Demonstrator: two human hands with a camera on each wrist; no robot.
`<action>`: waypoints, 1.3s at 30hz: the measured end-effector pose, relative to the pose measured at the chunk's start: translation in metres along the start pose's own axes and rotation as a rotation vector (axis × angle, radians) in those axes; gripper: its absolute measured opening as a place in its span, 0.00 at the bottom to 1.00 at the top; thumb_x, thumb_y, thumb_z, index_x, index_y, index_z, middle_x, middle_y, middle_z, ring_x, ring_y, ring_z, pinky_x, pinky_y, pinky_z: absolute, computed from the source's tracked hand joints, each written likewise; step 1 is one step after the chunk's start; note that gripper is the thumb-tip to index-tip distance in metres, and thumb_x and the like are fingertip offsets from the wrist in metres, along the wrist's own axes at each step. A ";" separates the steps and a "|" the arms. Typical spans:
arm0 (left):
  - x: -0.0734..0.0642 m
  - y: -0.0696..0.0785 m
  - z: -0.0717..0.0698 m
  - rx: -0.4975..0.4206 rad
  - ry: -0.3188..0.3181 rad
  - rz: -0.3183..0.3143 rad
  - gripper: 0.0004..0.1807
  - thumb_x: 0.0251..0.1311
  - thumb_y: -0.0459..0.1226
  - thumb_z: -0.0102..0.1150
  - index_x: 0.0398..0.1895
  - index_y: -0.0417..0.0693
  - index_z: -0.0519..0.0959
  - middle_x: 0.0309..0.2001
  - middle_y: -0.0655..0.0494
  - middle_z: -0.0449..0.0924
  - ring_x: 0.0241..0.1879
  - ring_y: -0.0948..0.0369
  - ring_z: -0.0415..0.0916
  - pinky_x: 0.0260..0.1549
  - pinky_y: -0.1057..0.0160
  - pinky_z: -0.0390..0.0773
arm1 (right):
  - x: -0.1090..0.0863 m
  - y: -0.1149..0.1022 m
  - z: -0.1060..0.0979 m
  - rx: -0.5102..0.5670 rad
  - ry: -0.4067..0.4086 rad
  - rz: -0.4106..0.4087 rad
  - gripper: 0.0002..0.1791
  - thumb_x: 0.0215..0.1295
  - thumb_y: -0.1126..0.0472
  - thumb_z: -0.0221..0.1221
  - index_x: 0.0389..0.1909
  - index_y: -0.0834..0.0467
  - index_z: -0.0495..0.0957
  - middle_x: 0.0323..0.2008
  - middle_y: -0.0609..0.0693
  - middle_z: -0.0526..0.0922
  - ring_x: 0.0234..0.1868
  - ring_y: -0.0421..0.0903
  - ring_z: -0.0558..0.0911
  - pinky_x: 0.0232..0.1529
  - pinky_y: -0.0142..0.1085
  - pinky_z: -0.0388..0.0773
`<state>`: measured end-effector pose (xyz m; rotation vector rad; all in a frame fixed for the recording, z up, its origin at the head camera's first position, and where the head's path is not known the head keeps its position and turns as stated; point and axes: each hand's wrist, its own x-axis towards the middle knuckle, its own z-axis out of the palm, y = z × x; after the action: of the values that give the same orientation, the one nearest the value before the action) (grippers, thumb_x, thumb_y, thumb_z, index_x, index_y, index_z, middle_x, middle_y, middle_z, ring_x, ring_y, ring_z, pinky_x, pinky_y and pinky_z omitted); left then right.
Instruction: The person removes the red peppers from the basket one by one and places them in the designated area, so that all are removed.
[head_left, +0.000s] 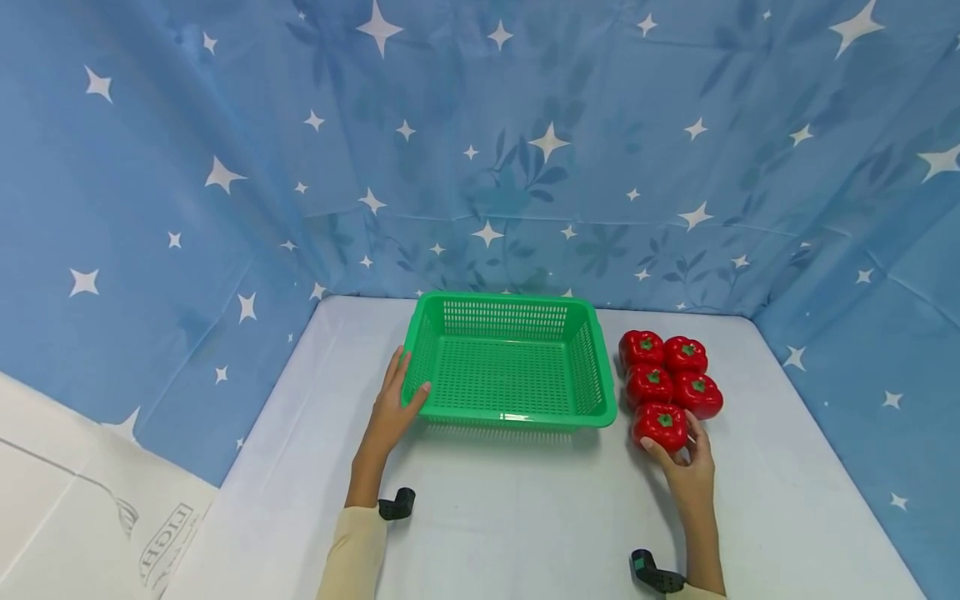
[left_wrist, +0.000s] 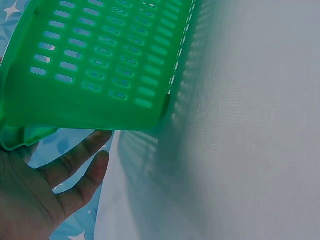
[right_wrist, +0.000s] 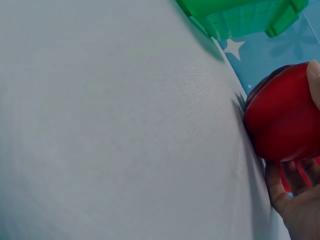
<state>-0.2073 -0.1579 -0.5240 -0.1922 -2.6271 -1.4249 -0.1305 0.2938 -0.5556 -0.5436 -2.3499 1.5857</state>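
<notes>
An open green plastic basket (head_left: 502, 419) with slotted walls stands on the white table in the head view. My left hand (head_left: 390, 408) holds its front left corner, thumb over the rim and fingers along the outside; in the left wrist view two fingers (left_wrist: 82, 187) extend beneath the rim. Right of the basket sit several red bell peppers (head_left: 697, 394) with green stem tops, grouped closely. With my right hand (head_left: 690, 471) I grip the nearest bell pepper (head_left: 660, 427), thumb at its left and fingers at its right. That pepper (right_wrist: 285, 115) fills the right side of the right wrist view.
The white table (head_left: 495, 517) runs back to a blue curtain (head_left: 480, 150) with white stars. A small black device (head_left: 397, 504) is at the left wrist, another black device (head_left: 656, 571) at the right. Pale printed fabric (head_left: 90, 492) lies at the lower left.
</notes>
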 end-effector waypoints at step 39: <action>0.001 -0.002 0.000 0.021 -0.011 -0.007 0.42 0.69 0.57 0.49 0.79 0.52 0.47 0.80 0.64 0.36 0.78 0.50 0.42 0.69 0.36 0.54 | -0.010 -0.010 -0.015 0.057 0.275 -0.025 0.35 0.63 0.50 0.64 0.71 0.43 0.63 0.64 0.51 0.71 0.66 0.47 0.71 0.46 0.12 0.70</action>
<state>-0.2086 -0.1585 -0.5252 -0.1899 -2.6527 -1.4015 -0.1164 0.2989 -0.5410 -0.6698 -2.0951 1.4581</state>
